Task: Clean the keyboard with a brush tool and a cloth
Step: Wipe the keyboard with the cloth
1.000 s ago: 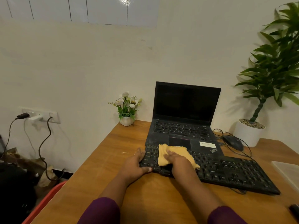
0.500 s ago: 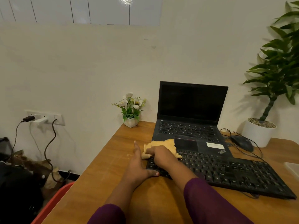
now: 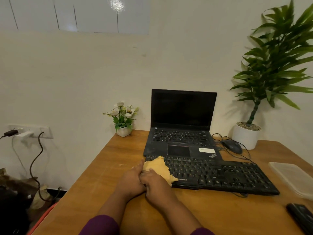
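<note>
A black keyboard point(image 3: 220, 175) lies on the wooden desk point(image 3: 105, 167), in front of an open black laptop point(image 3: 183, 133). A bunched yellow cloth point(image 3: 159, 167) sits on the keyboard's left end. My right hand point(image 3: 156, 183) grips the cloth's near side and presses it onto the keys. My left hand point(image 3: 131, 179) lies right beside it against the keyboard's left edge, fingers stretched forward and touching the cloth. The keyboard's left corner is hidden under cloth and hands. I see no brush that I can name.
A small flower pot point(image 3: 123, 130) stands at the back left. A mouse point(image 3: 232, 146) with loose cables and a large potted plant point(image 3: 246, 135) sit at the back right. A clear plastic tray point(image 3: 291, 177) and a dark flat object point(image 3: 300, 216) lie at the right edge.
My right hand has dragged the cloth left along the keys, then back toward the near left corner. My left hand stayed at the keyboard's left end, now pressed close to the right hand.
</note>
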